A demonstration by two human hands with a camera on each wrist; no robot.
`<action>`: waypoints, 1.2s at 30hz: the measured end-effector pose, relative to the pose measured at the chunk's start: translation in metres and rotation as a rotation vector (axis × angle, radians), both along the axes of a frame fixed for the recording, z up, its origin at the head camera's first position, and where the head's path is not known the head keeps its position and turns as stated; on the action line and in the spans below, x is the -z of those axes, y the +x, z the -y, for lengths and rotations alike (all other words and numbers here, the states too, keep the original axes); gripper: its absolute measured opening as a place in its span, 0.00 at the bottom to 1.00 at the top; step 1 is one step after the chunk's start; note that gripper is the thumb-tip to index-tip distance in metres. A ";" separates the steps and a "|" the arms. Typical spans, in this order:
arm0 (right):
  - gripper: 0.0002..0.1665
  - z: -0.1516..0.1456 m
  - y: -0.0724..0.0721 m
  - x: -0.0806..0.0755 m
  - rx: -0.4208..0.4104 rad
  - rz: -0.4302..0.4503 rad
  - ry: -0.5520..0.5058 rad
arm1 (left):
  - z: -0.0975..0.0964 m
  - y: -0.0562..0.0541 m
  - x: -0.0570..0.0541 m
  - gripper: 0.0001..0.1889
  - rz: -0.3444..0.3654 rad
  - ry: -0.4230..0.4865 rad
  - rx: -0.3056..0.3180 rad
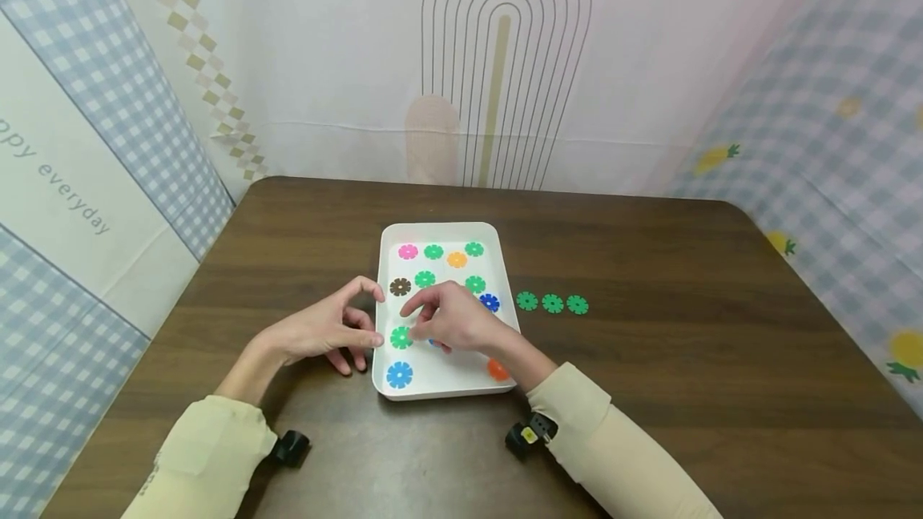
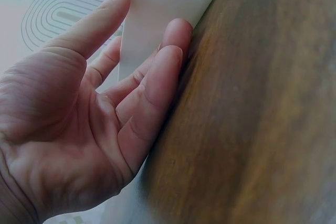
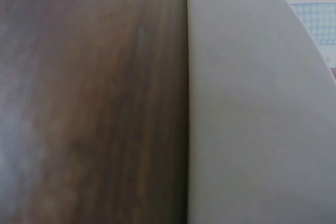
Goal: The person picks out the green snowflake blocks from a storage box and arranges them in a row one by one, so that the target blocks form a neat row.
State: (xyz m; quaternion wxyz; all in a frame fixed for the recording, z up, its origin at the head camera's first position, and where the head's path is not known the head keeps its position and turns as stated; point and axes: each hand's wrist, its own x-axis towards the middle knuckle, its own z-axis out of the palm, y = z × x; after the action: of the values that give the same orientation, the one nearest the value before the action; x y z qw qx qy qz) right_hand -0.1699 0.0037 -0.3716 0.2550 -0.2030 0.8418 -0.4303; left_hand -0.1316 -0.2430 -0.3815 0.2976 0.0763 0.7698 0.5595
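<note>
A white tray lies on the brown table with flat, notched plastic discs spread in it. My left hand grips its left rim by thumb and fingertips; the left wrist view shows the fingers along the outer wall. Over the tray, my right hand has thumb and index finger apart, the thumb right at the edge of a green disc. A brown disc lies above it, a light blue disc below. Another blue piece is mostly hidden under the hand. The right wrist view shows tray wall and table, no fingers.
Three green discs lie in a row on the table, right of the tray. Also in the tray are a pink disc, an orange disc, a dark blue disc, a red-orange disc and several green ones.
</note>
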 end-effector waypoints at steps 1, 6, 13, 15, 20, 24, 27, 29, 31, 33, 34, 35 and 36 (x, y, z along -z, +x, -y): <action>0.15 0.001 0.000 0.000 -0.005 0.000 0.009 | 0.000 0.000 0.000 0.32 0.004 0.000 -0.003; 0.16 0.006 0.001 0.000 -0.011 0.009 0.061 | 0.001 -0.001 0.002 0.33 0.011 -0.002 -0.005; 0.16 0.007 0.001 0.002 -0.009 0.016 0.090 | 0.001 0.000 0.003 0.33 0.007 0.004 0.001; 0.16 0.007 0.001 0.003 -0.010 0.010 0.092 | 0.001 0.000 0.003 0.33 0.004 0.004 0.001; 0.16 0.008 0.001 0.003 -0.024 -0.013 0.097 | 0.001 -0.001 0.002 0.32 0.007 -0.003 0.000; 0.15 0.010 0.001 0.003 -0.039 -0.035 0.107 | 0.002 -0.001 0.002 0.33 0.005 -0.004 0.004; 0.15 0.011 0.000 0.003 -0.045 -0.052 0.119 | 0.002 -0.001 0.001 0.34 -0.001 0.001 0.009; 0.15 0.011 0.000 0.004 -0.049 -0.067 0.130 | 0.002 -0.001 0.001 0.34 -0.003 0.004 0.011; 0.15 0.012 0.000 0.005 -0.053 -0.084 0.142 | 0.002 -0.001 0.001 0.34 -0.004 0.004 0.011; 0.15 0.012 0.000 0.005 -0.053 -0.096 0.155 | 0.002 -0.001 0.001 0.34 -0.004 0.004 0.010; 0.15 0.012 0.000 0.005 -0.054 -0.100 0.160 | 0.002 -0.001 0.001 0.34 -0.004 0.004 0.010; 0.15 0.012 0.000 0.005 -0.053 -0.102 0.164 | 0.002 -0.001 0.001 0.34 -0.005 0.003 0.010; 0.15 0.013 0.001 0.005 -0.052 -0.102 0.168 | 0.002 -0.001 0.001 0.34 -0.004 0.004 0.010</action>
State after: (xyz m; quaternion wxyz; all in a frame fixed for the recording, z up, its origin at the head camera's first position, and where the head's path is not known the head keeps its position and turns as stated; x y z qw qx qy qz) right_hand -0.1694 -0.0089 -0.3768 0.2390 -0.2245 0.8812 -0.3406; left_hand -0.1328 -0.2447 -0.3829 0.2985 0.0818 0.7691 0.5592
